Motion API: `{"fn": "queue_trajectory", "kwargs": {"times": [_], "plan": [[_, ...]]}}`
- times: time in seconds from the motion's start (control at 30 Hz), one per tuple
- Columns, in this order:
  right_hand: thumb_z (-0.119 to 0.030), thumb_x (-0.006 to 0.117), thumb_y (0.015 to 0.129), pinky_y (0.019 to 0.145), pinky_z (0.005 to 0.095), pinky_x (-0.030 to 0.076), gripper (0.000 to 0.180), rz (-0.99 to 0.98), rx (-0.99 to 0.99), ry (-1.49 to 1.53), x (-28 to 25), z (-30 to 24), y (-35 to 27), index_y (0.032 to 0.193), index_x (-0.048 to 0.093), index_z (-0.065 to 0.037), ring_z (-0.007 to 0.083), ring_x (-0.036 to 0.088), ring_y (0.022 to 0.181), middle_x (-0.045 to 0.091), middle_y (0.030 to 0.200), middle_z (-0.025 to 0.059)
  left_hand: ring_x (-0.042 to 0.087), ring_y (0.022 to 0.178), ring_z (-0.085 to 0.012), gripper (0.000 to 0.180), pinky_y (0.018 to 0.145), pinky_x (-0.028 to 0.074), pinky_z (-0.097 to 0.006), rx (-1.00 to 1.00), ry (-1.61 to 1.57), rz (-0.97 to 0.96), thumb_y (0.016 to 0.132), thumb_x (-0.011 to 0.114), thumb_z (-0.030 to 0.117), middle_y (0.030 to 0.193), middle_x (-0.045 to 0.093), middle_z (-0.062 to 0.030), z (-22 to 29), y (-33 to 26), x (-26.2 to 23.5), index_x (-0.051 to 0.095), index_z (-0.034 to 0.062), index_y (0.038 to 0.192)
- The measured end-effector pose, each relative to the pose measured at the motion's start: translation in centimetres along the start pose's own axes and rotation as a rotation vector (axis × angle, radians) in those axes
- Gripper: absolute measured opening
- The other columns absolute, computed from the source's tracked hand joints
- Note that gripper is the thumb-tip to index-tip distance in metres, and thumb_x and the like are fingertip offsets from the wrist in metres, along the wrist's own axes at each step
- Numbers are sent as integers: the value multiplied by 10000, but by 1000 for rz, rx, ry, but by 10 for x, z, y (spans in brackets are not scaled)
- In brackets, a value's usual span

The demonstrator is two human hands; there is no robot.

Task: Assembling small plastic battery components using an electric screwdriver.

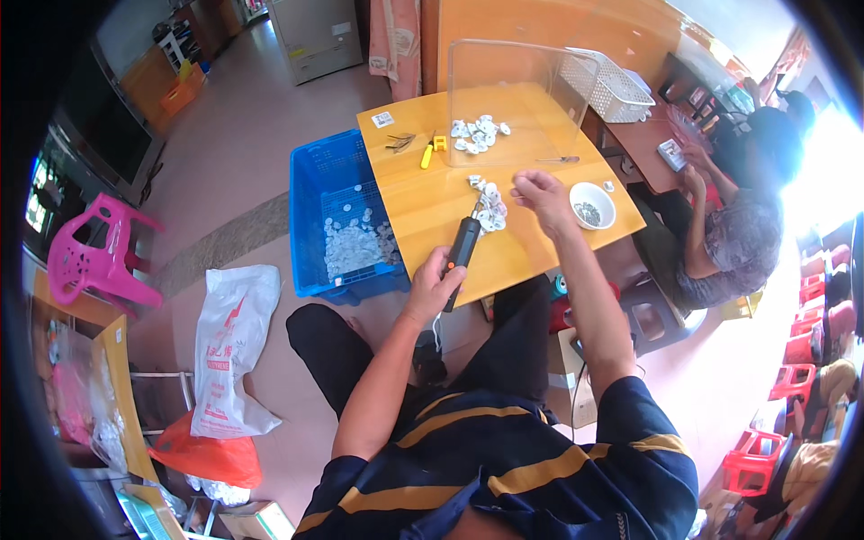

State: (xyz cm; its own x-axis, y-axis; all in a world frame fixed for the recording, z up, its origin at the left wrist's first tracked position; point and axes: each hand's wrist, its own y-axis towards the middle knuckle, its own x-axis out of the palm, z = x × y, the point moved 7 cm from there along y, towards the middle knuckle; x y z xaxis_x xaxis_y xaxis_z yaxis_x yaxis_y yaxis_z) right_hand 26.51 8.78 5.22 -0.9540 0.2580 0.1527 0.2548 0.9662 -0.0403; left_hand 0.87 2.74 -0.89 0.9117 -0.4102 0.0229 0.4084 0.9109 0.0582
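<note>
My left hand (432, 286) is wrapped round a black electric screwdriver (463, 241) with an orange button. Its tip points away from me, at a small pile of white plastic parts (492, 212) on the wooden table (418, 202). Fingers pinched, my right hand (543, 196) hovers over the table between that pile and a white bowl (605, 192). Whatever the pinch holds is too small to make out. Small metal pieces, seemingly screws (587, 213), lie in the bowl. A second heap of white parts (481, 134) lies farther back.
A clear plastic panel (531, 85) stands on the table. Nearby lie a yellow-handled screwdriver (427, 157), a yellow block (440, 142) and another thin screwdriver (560, 160). On the left stands a blue crate (306, 207) of white parts. A person (733, 229) sits at right.
</note>
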Motion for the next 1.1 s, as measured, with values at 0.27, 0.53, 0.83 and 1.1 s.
{"fn": "queue_trajectory", "kwargs": {"times": [0.27,0.53,0.83,1.1], "plan": [[-69,695,927,697,242,559,145,-148,40,211,38,25,-2,1066,654,-56,122,678,798,691,902,26,597,654,-104,374,601,507,-275,-47,-17,-164,945,624,242,818,604,-30,8,4,9,548,19,1236],[-54,684,929,713,258,576,160,-130,107,202,31,38,-7,1086,660,-47,136,687,832,704,946,46,603,667,-110,450,609,522,-277,-102,-40,-207,981,580,338,818,593,-30,-1,3,6,534,26,1302],[-54,686,930,740,262,589,172,-170,102,192,29,43,-8,1099,666,-34,145,693,839,707,960,57,609,682,-125,454,652,546,-290,-111,17,-193,968,598,325,833,595,-41,4,2,7,548,24,1305],[-19,653,938,756,250,593,176,-237,49,249,37,42,-7,1113,634,-1,165,703,861,699,970,96,609,705,-118,418,639,532,-283,-114,-71,-211,978,579,290,854,602,-48,-2,4,5,542,11,1287]]}}
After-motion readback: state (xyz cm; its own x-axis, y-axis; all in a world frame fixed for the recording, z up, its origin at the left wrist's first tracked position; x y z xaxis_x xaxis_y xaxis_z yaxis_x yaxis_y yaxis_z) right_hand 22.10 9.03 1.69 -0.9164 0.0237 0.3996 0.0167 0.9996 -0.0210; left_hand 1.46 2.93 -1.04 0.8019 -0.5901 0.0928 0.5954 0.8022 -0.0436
